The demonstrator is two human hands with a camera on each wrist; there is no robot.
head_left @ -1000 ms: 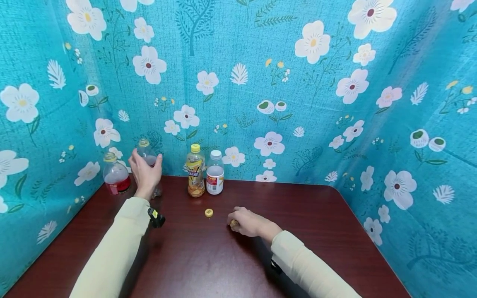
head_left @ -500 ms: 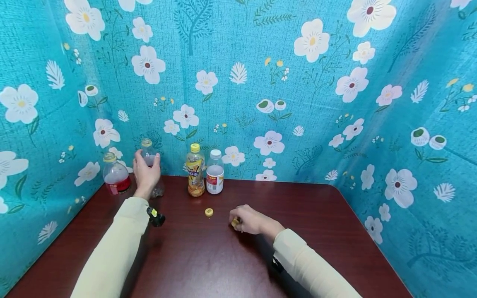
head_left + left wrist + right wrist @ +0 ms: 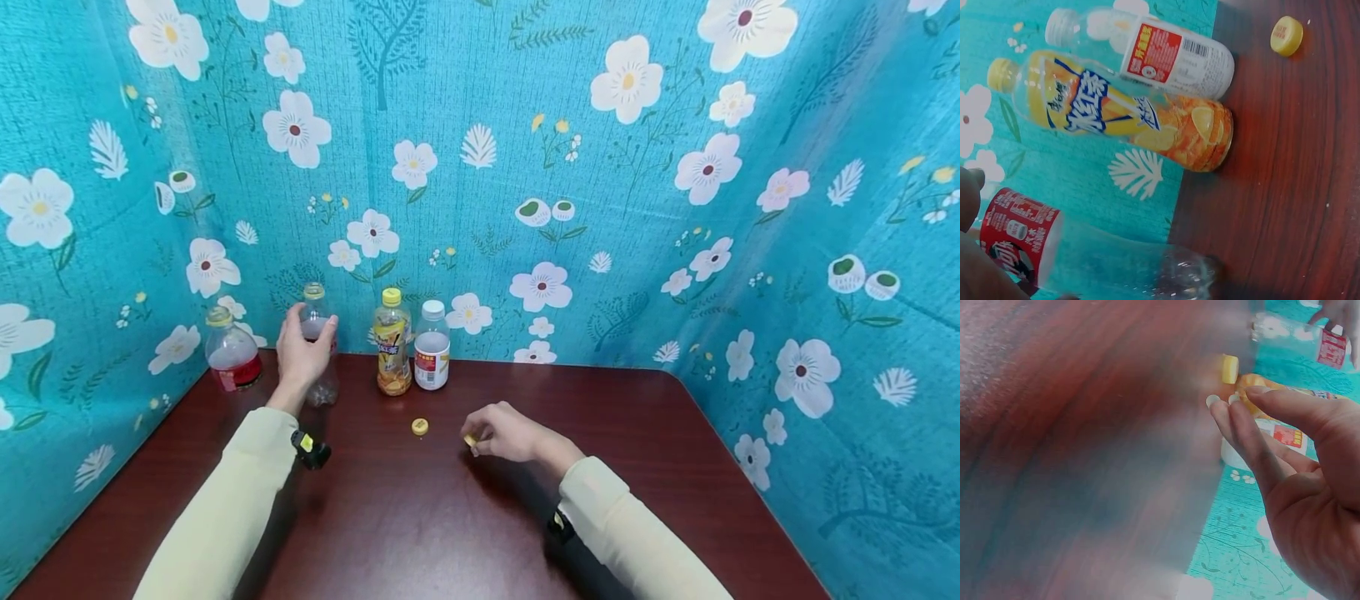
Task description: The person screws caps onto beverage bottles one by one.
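Note:
My left hand (image 3: 302, 354) grips a clear plastic soda bottle (image 3: 322, 390) with a red label around its upper part. The bottle stands nearly upright, its neck above the fingers, and looks drained of drink. In the left wrist view, fingers (image 3: 982, 269) wrap the red label of the soda bottle (image 3: 1116, 256). Farther right, my right hand (image 3: 510, 432) pinches a yellow bottle cap (image 3: 470, 440) between thumb and fingertips, just above the table. The right wrist view shows the thumb and fingers of the right hand (image 3: 1297, 450) drawn together; the cap between them is hardly visible there.
A second yellow cap (image 3: 420, 427) lies on the dark table (image 3: 420, 517). Behind it stand a yellow-capped iced tea bottle (image 3: 393, 346) and a white-capped bottle (image 3: 432, 350). Another red-labelled bottle (image 3: 232, 354) is at far left. A flowered blue curtain (image 3: 480, 217) encloses the table.
My left hand has shifted right with the soda bottle, away from the other red-labelled bottle. The right hand, still pinching the cap, has risen slightly and moved a little right.

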